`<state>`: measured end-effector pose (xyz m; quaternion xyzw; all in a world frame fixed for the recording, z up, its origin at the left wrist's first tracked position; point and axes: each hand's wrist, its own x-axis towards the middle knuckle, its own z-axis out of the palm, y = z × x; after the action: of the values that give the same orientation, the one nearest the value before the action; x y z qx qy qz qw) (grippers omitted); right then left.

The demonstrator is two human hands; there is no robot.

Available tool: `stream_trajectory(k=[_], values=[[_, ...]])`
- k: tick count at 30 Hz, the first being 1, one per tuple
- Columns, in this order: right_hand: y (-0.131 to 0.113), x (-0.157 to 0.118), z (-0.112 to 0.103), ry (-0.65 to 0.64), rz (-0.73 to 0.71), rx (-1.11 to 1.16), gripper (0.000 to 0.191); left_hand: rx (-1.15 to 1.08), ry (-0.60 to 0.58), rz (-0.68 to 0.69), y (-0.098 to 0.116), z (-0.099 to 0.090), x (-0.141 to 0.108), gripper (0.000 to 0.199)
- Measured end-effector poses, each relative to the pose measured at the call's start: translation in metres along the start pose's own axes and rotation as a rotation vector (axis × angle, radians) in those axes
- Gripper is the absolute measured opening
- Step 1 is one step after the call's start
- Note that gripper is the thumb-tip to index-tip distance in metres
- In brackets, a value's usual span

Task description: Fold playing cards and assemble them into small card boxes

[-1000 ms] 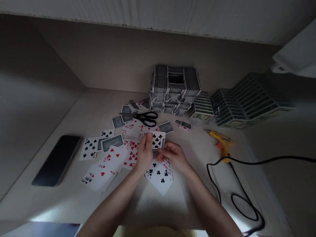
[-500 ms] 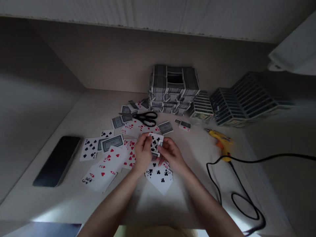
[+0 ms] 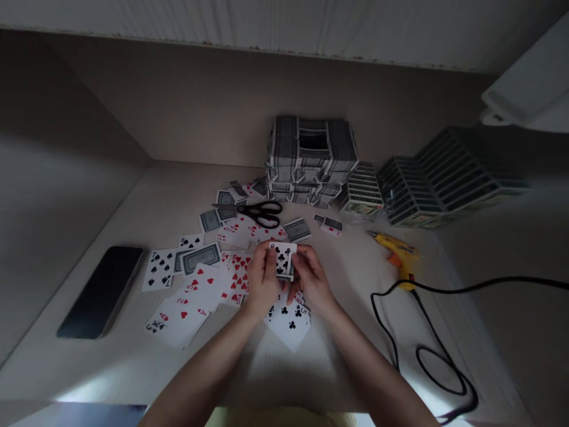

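Note:
An eight of clubs playing card (image 3: 283, 258), its lower part bent under, is held between both hands above the table. My left hand (image 3: 263, 279) pinches its left side with the thumb on the face. On the right side, my right hand (image 3: 311, 277) grips the card with thumb and fingers at its lower right edge. Beneath the hands lies a small pile of face-up cards with a five of clubs (image 3: 291, 325) on top. Left of my left hand are heart cards (image 3: 235, 279), partly overlapping.
Black-handled scissors (image 3: 262, 212) lie on cards behind the hands. A structure of folded cards (image 3: 311, 157) stands at the back, with stacked card boxes (image 3: 444, 181) on the right. A yellow glue gun (image 3: 398, 255) trails a black cord (image 3: 444, 287). A phone (image 3: 101, 293) lies left.
Both hands have shifted slightly to the right with the card. The lower end of the card is now folded further under, and the fingers sit closer around it.

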<state>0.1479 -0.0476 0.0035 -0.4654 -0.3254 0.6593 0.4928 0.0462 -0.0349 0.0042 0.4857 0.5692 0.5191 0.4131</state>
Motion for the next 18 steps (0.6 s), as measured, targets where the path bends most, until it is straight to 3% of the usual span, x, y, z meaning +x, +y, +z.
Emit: stream_trajectory(k=[6, 13, 18], values=[[0.0, 0.001, -0.001, 0.033, 0.003, -0.012, 0.025, 0.064, 0.01, 0.035, 0.001, 0.002, -0.003, 0.018], [0.002, 0.0, 0.002, 0.041, 0.002, -0.019, 0.029, -0.05, 0.02, -0.097, 0.003, 0.004, -0.003, 0.017], [0.005, 0.0, 0.002, 0.027, 0.001, -0.029, 0.028, -0.063, 0.07, -0.098, 0.012, 0.005, -0.002, 0.014]])
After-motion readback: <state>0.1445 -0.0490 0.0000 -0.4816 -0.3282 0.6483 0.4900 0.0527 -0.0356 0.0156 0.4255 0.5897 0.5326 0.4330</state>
